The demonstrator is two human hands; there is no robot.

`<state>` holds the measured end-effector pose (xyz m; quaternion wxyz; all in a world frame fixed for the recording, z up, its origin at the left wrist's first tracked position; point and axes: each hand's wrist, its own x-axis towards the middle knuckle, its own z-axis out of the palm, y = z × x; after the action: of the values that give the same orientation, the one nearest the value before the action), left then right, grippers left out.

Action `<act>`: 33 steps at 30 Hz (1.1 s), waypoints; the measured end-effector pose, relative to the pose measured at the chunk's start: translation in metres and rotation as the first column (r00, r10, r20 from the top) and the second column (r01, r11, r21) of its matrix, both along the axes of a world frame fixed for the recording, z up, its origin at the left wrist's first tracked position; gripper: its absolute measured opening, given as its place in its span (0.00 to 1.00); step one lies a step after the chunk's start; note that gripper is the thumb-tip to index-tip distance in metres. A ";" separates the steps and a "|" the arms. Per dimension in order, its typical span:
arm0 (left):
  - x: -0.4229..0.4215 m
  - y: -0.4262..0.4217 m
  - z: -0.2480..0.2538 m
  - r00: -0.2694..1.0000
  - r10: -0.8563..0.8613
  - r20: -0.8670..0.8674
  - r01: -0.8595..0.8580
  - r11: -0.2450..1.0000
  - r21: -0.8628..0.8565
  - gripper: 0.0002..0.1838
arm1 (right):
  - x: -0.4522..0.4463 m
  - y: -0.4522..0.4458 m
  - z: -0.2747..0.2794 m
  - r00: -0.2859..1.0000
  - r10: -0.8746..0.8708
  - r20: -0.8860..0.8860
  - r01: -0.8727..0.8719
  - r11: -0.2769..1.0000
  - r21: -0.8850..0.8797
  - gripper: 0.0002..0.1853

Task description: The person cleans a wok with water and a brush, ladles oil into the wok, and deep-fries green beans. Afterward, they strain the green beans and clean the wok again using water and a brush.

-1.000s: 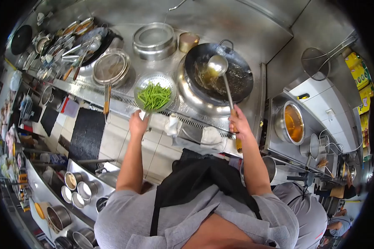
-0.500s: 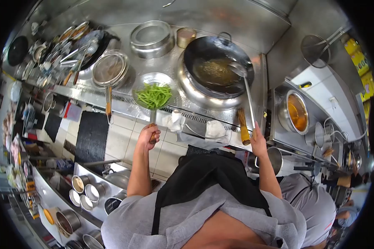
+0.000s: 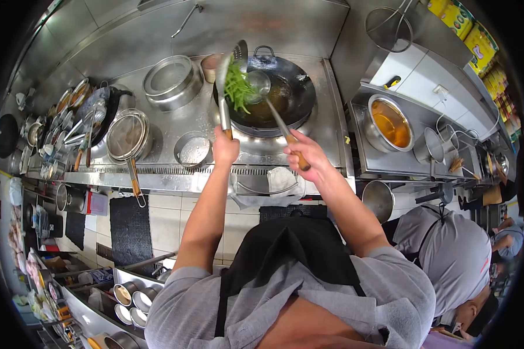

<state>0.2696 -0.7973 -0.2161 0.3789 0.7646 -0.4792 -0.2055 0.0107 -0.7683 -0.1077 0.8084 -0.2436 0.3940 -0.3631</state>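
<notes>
My left hand [image 3: 226, 148] is closed round the handle of a perforated strainer [image 3: 241, 52], which is tipped on its side over the left part of a black wok [image 3: 300, 87]. Green vegetable strips [image 3: 237, 90] spill from it toward the wok. My right hand [image 3: 310, 158] grips the wooden handle of a ladle [image 3: 260, 83]; its round bowl is inside the wok, just right of the strips. Some brownish liquid shows at the wok's bottom. A steel pot [image 3: 193, 149] with wet, bubbly contents stands on the counter, left of my left hand.
Left on the stove counter are a lidded steel pot [image 3: 170, 81], a tin can [image 3: 211, 67] and a mesh strainer [image 3: 127, 135]. A white cloth [image 3: 282, 180] lies at the front edge. Amber liquid fills a bowl [image 3: 390, 123] at right. A co-worker [image 3: 448, 244] bends close by.
The strainer has moved up and right from the counter pot to the wok and tipped, loosening the green strips. My right hand has swung the ladle leftward, toward the strips.
</notes>
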 end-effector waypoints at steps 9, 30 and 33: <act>-0.019 0.012 -0.013 0.970 0.075 0.231 -0.045 0.990 -0.133 0.38 | -0.039 -0.007 -0.084 0.174 -0.302 -0.937 -0.646 0.683 -0.340 0.43; -0.021 -0.002 0.006 0.905 -0.001 0.426 0.034 0.997 -0.072 0.45 | -0.077 0.029 -0.034 0.944 -0.144 0.298 0.161 0.986 -0.034 0.34; -0.018 -0.002 0.015 0.900 0.052 0.432 0.006 0.991 -0.131 0.44 | -0.081 0.042 -0.043 0.989 -0.122 0.082 0.134 0.978 -0.162 0.37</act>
<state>0.2512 -0.7993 -0.2011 0.3136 0.7705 -0.5549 0.0062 -0.0702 -0.7259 -0.1506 0.7738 -0.2715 0.3478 -0.4545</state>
